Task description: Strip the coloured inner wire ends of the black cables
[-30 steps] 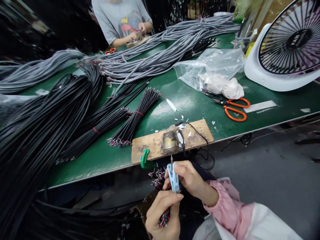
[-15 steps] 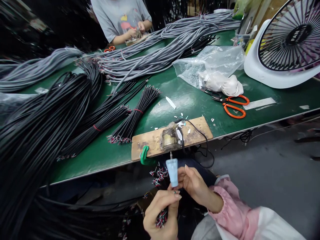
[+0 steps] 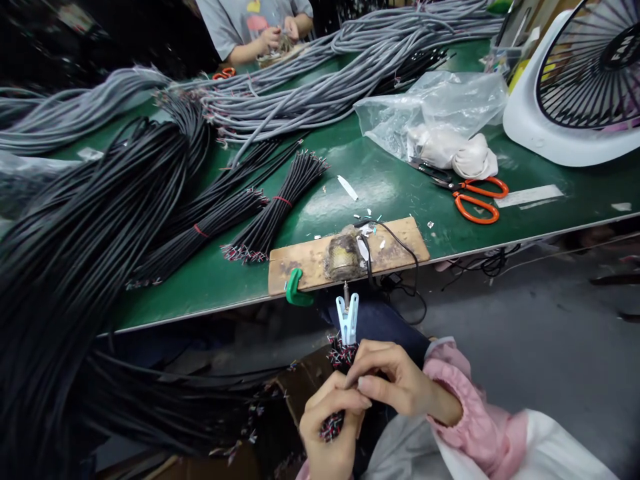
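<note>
My left hand (image 3: 333, 417) is closed in a pinch below the wooden board, its fingertips against those of my right hand (image 3: 393, 379), which is also closed. Whatever lies between the fingertips is hidden. Just above them, a light blue clothespin (image 3: 347, 321) points down from the thin shaft of a small motor (image 3: 343, 257), its two legs spread; neither hand visibly grips it. Black cables with stripped red and white wire ends (image 3: 342, 352) show behind my fingers, and more such ends (image 3: 331, 427) show by my left palm.
The motor sits on a wooden board (image 3: 295, 263) held by a green clamp (image 3: 296, 290) at the table edge. Black cable bundles (image 3: 273, 210) and grey cables (image 3: 300, 110) cover the left and back. Orange-handled scissors (image 3: 475, 199), a plastic bag (image 3: 430, 107) and a fan (image 3: 550, 133) stand right. Another person (image 3: 255, 30) works opposite.
My right hand has come in from beside the clothespin to meet my left fingertips. The clothespin has turned on its shaft from a flat side to its spread legs. The view has shifted slightly.
</note>
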A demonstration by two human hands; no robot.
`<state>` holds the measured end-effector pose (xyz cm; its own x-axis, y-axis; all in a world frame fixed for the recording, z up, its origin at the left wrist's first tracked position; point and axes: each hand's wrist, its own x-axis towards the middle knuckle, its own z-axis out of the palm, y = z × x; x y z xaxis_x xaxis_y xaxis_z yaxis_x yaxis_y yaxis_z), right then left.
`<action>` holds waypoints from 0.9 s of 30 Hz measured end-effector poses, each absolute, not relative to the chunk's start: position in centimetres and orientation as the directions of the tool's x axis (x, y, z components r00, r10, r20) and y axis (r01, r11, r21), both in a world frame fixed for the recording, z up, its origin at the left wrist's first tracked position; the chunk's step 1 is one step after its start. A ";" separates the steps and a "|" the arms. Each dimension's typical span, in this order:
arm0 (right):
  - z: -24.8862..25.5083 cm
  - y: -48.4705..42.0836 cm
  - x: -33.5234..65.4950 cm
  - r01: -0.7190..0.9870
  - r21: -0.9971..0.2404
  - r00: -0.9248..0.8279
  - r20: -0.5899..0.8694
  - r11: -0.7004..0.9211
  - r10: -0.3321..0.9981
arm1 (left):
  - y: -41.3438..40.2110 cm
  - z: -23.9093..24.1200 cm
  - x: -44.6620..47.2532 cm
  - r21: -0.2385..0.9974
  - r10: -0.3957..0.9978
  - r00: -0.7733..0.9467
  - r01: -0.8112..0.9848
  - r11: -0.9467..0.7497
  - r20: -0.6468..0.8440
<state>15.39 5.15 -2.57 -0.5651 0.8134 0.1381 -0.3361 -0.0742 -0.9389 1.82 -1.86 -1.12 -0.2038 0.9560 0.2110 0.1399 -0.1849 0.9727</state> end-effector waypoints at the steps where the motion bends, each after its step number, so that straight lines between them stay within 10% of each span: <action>1: -2.5 5.1 15.5 -0.336 -0.941 -0.571 0.158 -0.053 0.806 | -2.1 -1.4 1.9 0.974 0.955 -0.204 0.116 -0.196 0.216; 17: -2.5 3.5 16.8 -0.001 -0.990 -0.416 0.131 0.144 0.900 | -4.1 -2.1 3.7 0.974 0.841 -0.514 0.215 -0.067 0.171; 27: -3.5 3.0 16.6 -0.132 -0.990 -0.321 0.095 0.055 0.942 | -5.0 -3.1 3.6 0.964 0.855 -0.481 0.254 -0.072 0.191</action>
